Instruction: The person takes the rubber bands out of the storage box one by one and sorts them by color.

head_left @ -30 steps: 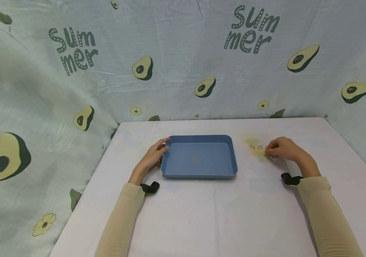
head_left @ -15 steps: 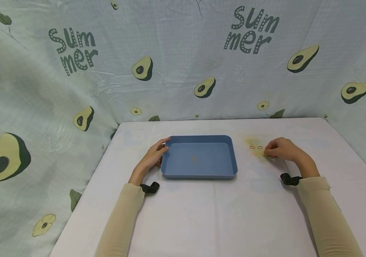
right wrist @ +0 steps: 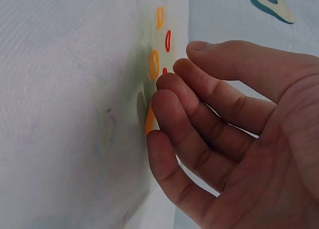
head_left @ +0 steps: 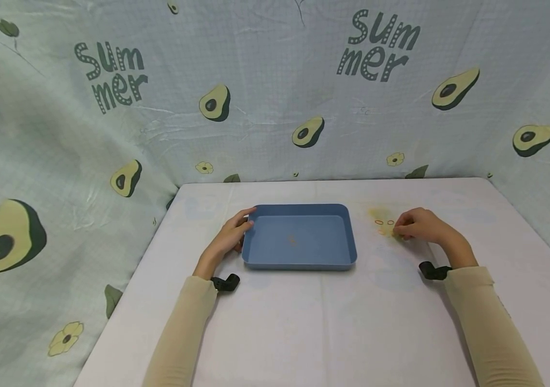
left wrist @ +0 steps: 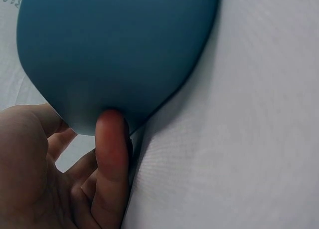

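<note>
My left hand (head_left: 230,232) grips the left side of a blue rectangular tray (head_left: 299,242), thumb over its rim. In the left wrist view, one finger (left wrist: 110,154) lies against the tray wall (left wrist: 114,49). At the right, my right hand (head_left: 422,224) is low over the table, its fingers loosely bent and nothing visible between them. Its fingertips are right at several small thin rings, like rubber bands. The right wrist view shows a red ring (right wrist: 168,41) and an orange ring (right wrist: 154,64) in a line; the fingers partly cover others.
The white-covered table (head_left: 275,328) bears the tray and a yellowish stain (head_left: 377,213) near the rings. Behind it hangs a pale cloth (head_left: 260,64) printed with avocados and lettering. Each wrist wears a black camera (head_left: 226,282).
My right hand has shifted slightly left along the rings, covering a red one that showed beside its fingertips. The left hand and the tray have stayed in place.
</note>
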A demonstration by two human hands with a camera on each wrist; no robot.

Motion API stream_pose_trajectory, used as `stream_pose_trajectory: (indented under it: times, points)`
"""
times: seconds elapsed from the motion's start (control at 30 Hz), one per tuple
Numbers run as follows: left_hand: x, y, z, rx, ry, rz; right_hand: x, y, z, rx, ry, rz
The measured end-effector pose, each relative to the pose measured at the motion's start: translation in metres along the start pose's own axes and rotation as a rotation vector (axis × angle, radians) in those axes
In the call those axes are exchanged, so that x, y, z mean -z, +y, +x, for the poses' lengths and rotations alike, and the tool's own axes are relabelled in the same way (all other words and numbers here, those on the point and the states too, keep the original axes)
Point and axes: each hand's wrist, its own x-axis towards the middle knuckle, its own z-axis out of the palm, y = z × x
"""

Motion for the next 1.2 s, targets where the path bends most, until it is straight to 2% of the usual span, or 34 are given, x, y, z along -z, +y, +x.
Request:
stream_pose_trajectory:
  times: [0.43,0.7,1.2]
  points:
    - [0.000,0.005,0.000,0.021,0.005,0.035,0.002,-0.012,-0.001,0.066,0.020,-0.020]
    - [-0.001,0.002,0.002,0.016,0.012,0.034,0.000,-0.016,0.001,0.092,0.002,-0.005]
    - [-0.002,0.002,0.002,0.012,0.014,0.030,-0.004,-0.023,0.003,0.071,-0.019,0.018]
